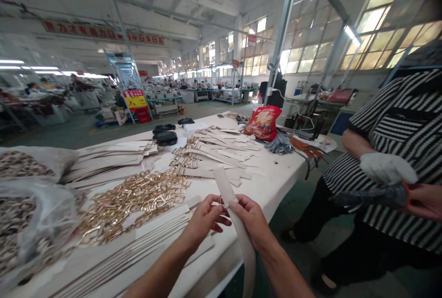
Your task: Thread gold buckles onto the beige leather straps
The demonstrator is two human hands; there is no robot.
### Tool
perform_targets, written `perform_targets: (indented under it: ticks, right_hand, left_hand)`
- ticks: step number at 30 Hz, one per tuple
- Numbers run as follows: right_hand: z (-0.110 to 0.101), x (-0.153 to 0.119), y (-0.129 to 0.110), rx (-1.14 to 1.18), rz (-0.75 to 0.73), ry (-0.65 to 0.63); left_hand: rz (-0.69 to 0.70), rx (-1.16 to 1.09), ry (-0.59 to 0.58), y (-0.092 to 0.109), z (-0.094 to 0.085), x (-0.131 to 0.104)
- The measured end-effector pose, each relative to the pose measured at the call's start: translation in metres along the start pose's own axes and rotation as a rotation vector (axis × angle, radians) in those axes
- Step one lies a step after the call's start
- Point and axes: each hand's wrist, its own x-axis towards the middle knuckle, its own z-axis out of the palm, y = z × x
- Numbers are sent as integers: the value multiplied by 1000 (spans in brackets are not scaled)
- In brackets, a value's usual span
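"While the right hand (252, 219) grips the smooth, flat beige strap (244, 247) above the table (272, 178) edge, what's the left hand (209, 217) doing?"

"Pinching a small metal buckle (221, 200) against it. Beyond gleam heaped, rectangular gold-toned buckles (133, 201), then a crinkled red plastic bag (264, 123)."

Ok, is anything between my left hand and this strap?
Nothing visible blocks it: your left hand is right at the strap, fingertips by a gold buckle, and your right hand grips the strap's other side.
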Motion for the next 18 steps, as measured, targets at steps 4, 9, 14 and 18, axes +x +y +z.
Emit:
perform_targets:
  ticks: [4,9,14,18]
  right_hand:
    - [-10,6,-14,-70,147,-179]
    - [-5,9,-26,-163,294,-389]
    - [2,11,-15,-184,329,-422]
    - [5,11,-2,-171,311,-422]
  left_hand:
    - [7,73,-39,4,-24,1]
    - [-62,19,-220,11,-39,2]
    - [-121,38,-247,10,-41,-1]
    - [-175,81,-224,3,-45,-2]
